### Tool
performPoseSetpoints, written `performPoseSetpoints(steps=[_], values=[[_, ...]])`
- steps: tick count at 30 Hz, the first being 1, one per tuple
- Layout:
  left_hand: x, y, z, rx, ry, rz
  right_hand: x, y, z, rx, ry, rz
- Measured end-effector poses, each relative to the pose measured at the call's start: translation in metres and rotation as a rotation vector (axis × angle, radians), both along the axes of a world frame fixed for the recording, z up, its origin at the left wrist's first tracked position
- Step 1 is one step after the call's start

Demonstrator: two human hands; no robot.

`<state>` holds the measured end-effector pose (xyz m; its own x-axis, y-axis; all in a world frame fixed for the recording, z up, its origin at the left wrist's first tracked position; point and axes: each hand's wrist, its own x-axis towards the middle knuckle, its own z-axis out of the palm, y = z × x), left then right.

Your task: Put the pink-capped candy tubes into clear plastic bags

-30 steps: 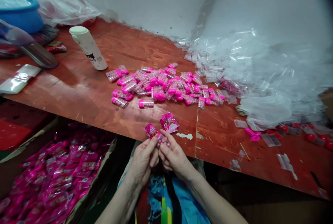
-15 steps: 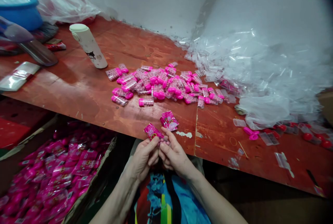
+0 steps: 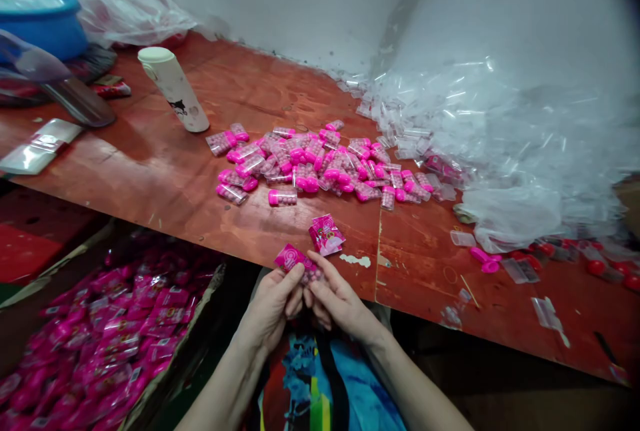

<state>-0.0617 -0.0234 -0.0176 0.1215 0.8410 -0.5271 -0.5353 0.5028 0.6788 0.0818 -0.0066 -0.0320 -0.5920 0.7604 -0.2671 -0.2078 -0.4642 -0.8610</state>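
Both my hands meet at the table's front edge, pinching one small pink candy packet (image 3: 294, 260). My left hand (image 3: 270, 311) grips its left side with thumb and fingers closed. My right hand (image 3: 336, 297) holds the right end, where pink candies show through clear plastic. A second pink packet (image 3: 325, 234) lies on the table just beyond my fingers. Farther back lies a pile of pink-capped candy tubes (image 3: 320, 164).
A red-brown table (image 3: 165, 171) carries a white bottle (image 3: 174, 89), a heap of clear plastic sleeves (image 3: 500, 144), a blue basin (image 3: 40, 14) and a flat pack of bags (image 3: 40, 145). A cardboard box of pink packets (image 3: 100, 344) sits low at left.
The packet in my hands has tilted slightly and sits a little lower; my fingers have shifted along it. The view has drifted a bit.
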Motion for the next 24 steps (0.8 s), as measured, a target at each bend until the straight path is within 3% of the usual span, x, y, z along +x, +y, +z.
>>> performPoseSetpoints(steps=[7,11,13,16,18,20,22,24], values=[[0.000,-0.004,0.000,0.024,0.100,-0.082,-0.004,-0.001,-0.008,0.032,-0.046,0.019],[-0.019,-0.014,0.002,0.004,0.148,-0.055,-0.024,-0.005,-0.007,0.070,-0.143,0.102],[-0.042,-0.024,0.000,-0.033,0.130,0.045,-0.040,-0.004,-0.002,0.208,-0.235,0.166],[-0.093,-0.045,-0.012,-0.136,0.220,0.364,-0.071,0.010,0.009,0.536,-0.334,0.216],[-0.127,-0.060,-0.023,-0.243,0.334,0.618,-0.097,0.030,0.018,0.752,-0.362,0.172],[-0.146,-0.071,-0.035,-0.358,0.410,0.782,-0.127,0.055,0.025,0.956,-0.441,0.088],[-0.146,-0.075,-0.043,-0.391,0.398,0.803,-0.157,0.083,0.028,1.128,-0.649,0.017],[-0.127,-0.071,-0.044,-0.372,0.355,0.744,-0.183,0.106,0.026,1.218,-0.917,-0.064]])
